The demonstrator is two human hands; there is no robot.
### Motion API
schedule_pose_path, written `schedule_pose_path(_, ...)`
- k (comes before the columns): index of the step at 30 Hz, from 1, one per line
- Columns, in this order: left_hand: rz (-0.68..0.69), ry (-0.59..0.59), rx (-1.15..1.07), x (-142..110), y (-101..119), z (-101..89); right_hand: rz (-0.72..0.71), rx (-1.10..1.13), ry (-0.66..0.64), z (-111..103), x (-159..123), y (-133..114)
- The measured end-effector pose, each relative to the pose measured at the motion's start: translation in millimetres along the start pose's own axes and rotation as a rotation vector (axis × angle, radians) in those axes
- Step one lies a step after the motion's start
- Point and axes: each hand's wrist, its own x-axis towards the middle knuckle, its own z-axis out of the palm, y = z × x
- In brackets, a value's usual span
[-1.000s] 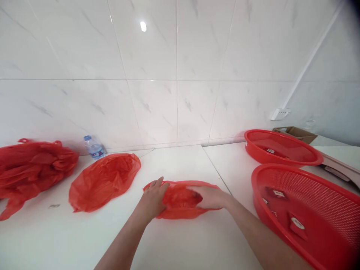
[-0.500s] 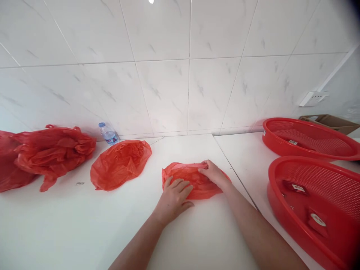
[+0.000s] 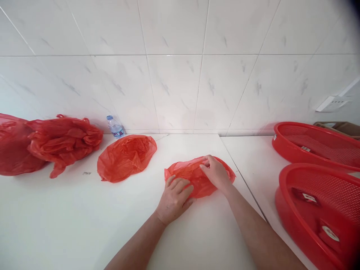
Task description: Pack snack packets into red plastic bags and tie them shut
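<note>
Inspection finds the red bag (image 3: pixel 204 183) lying on the tabletop (image 3: pixel 70 217), just beside the right edge of its left section and well forward of the back edge along the wall (image 3: pixel 177 30). Compared with one second ago, the right hand (image 3: pixel 216 171) has come out of the bag's mouth and now stands at its far rim; thumb and forefinger are almost together at the film, though whether they pinch it cannot be confirmed. The left hand (image 3: pixel 174 195), earlier at the bag's left end, now lies across the near-left rim, its fingers bent and spread with the thumb well apart; no grip is seen. Over the last half second both hands remain nearly in place, while the far rim, then gathered in a narrow fold, lies looser and wider. In the inspector's judgement, this means handling has passed from inside the bag to its rim, and the film is spread but slack. The camera has also turned, so shifts of other items are not counted. A second red bag (image 3: pixel 123 159) lies nearer the back edge, beside a bottle (image 3: pixel 115 127) and a red heap of bags (image 3: pixel 66 142). Beyond the seam, a near basket (image 3: pixel 285 180) holds labelled packets.
</note>
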Motion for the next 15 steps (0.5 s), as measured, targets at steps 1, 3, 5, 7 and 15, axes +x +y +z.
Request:
schedule_pose_path(1,-0.049,0.092,0.049,0.5,-2.6,-1.0,-0.048,-0.047,-0.026,1.0,-9.8,-1.9)
schedule_pose_path(3,-0.217,0.239,0.113,2.9,-8.6,-2.4,-0.166,-0.121,-0.106,5.2,-26.2,-4.4)
schedule_pose_path(5,-0.444,0.266,0.051,6.4,-14.9,-2.8,-0.301,-0.185,-0.198,10.4,-36.8,-5.1)
schedule_pose_path(7,-0.662,0.185,-0.131,9.5,-21.4,-1.6,-0.389,-0.243,-0.308,14.4,-41.8,-4.3)
schedule_pose_path(15,-1.107,0.246,-0.563,16.4,-44.9,17.4,-0.425,-0.256,-0.485,5.2,-46.8,-3.2)
